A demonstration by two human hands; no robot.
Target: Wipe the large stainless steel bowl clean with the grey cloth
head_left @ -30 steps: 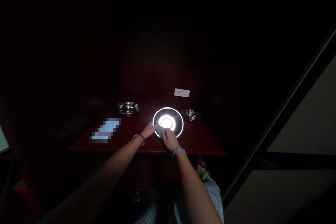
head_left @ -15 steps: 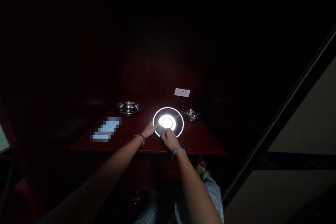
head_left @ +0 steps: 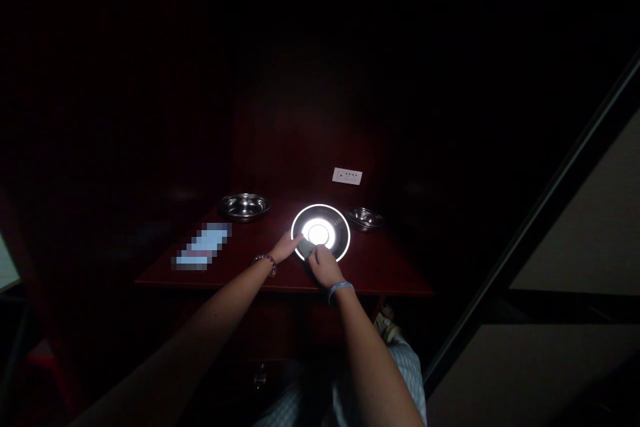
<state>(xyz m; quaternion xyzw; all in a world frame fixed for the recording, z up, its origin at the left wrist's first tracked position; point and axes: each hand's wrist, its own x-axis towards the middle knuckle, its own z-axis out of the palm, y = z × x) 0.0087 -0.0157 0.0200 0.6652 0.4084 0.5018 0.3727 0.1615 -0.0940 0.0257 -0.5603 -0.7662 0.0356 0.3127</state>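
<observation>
A shiny round metal plate (head_left: 339, 230) is tilted toward me in the middle of the desk, with bright glare at its centre. My left hand (head_left: 285, 246) grips its left rim, thumb over the inner side. Over the plate's lower part, my right hand (head_left: 325, 265) is closed, fingers bent against the inner surface. Beside its fingertips lies a small flat grey patch (head_left: 305, 249), which looks like a cloth; its edges are too dim to make out. The fingers hide the plate's lower edge in part.
On the dark red desk (head_left: 250, 263), several stacked metal plates (head_left: 245, 217) stand at back left and metal bowls (head_left: 365, 219) at back right. A blurred pale blue item (head_left: 203, 247) lies on the left. A white socket (head_left: 347, 176) sits on the back wall.
The right hand has shifted very slightly at the plate's lower part. The plate, the left hand and the other dishes stay where they were.
</observation>
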